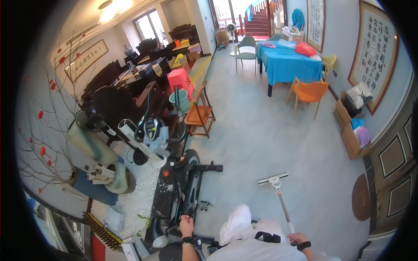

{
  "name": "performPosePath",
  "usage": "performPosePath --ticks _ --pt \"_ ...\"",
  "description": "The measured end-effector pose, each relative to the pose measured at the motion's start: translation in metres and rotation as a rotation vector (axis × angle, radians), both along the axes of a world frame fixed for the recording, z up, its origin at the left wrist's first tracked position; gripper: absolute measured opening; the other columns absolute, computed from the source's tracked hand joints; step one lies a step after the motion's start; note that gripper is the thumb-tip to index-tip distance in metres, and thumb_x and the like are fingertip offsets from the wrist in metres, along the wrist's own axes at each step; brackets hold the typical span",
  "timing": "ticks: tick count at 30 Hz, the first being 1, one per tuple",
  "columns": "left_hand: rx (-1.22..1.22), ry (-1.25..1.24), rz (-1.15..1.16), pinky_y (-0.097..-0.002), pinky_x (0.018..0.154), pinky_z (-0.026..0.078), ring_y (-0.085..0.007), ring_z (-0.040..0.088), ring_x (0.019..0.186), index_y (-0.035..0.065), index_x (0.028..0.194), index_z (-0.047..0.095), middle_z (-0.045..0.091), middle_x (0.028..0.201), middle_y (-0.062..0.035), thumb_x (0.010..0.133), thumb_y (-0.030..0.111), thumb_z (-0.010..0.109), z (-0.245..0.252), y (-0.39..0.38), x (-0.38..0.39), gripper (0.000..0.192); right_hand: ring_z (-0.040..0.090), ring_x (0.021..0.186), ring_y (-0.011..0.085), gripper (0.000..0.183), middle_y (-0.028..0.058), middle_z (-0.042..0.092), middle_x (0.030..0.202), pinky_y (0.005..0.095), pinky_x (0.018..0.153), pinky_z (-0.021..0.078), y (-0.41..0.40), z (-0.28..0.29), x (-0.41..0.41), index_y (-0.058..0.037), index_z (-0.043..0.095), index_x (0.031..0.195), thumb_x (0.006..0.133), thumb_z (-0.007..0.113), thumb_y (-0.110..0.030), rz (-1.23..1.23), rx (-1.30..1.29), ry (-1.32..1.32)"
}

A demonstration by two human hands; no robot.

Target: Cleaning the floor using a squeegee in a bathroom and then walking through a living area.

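Observation:
My right hand is closed around the upper end of a mop's pole, at the lower right of the view. The pole slants forward and left to a wide, flat white mop head, which rests on the grey floor. My left hand has its fingers curled beside the black frame of an exercise bike. Something thin and dark shows at its fingertips, but whether the hand grips it is unclear. A bike pedal sticks out just ahead of that hand.
White pebbles and large vases lie left of the bike. Ahead stand a wooden chair, an orange chair and a blue-covered table. Cardboard boxes line the right wall, near a round brown mat.

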State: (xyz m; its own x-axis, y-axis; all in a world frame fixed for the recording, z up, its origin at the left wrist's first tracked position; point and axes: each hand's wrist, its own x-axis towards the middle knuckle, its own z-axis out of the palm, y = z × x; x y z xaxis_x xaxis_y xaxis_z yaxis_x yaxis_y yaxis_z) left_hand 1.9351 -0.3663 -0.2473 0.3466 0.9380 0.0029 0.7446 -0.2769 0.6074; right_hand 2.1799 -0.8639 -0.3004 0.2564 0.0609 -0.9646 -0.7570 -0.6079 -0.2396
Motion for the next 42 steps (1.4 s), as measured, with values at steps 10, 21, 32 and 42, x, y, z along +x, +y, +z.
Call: performPosePath --ticks 10,21,32,42 --pt "-0.050 0.110 0.115 -0.0369 0.060 0.048 -0.0283 0.061 0.063 0.0039 0.073 0.059 0.062 0.065 -0.0119 0.071 0.022 0.062 -0.045 0.100 0.153 0.018 0.046 0.050 0.0083 0.019 -0.0013 0.051 0.058 0.0206 0.046 0.0351 0.086 -0.064 0.205 -0.0065 0.056 0.067 0.077 0.061 -0.022 0.112 0.165 -0.018" --pt "-0.149 0.104 -0.134 -0.0420 0.059 0.045 -0.0333 0.059 0.064 0.0087 0.064 0.062 0.059 0.063 -0.0149 0.084 0.036 0.048 0.000 0.260 0.448 0.037 0.045 0.040 0.0119 0.022 0.0023 0.049 0.052 0.0252 0.039 0.0369 0.275 0.102 0.390 -0.0027 0.053 0.063 0.072 0.065 -0.018 0.128 -0.046 -0.049" --pt "0.041 0.112 0.131 -0.0378 0.057 0.047 -0.0304 0.060 0.061 0.0011 0.075 0.059 0.060 0.064 -0.0141 0.077 0.026 0.060 0.034 0.358 0.607 0.025 0.055 0.061 0.0222 0.028 0.0130 0.056 0.067 0.0330 0.052 0.0411 0.415 0.058 0.633 0.0016 0.059 0.077 0.071 0.060 -0.026 0.480 -0.043 -0.255" --pt "0.136 0.065 0.423 -0.0382 0.054 0.046 -0.0281 0.060 0.059 0.0040 0.073 0.057 0.061 0.064 -0.0116 0.080 0.023 0.058 0.046 0.467 0.697 0.021 0.045 0.042 0.0130 0.018 0.0048 0.051 0.055 0.0263 0.039 0.0359 0.536 0.027 0.824 0.0015 0.053 0.066 0.072 0.062 -0.014 0.250 0.005 -0.104"
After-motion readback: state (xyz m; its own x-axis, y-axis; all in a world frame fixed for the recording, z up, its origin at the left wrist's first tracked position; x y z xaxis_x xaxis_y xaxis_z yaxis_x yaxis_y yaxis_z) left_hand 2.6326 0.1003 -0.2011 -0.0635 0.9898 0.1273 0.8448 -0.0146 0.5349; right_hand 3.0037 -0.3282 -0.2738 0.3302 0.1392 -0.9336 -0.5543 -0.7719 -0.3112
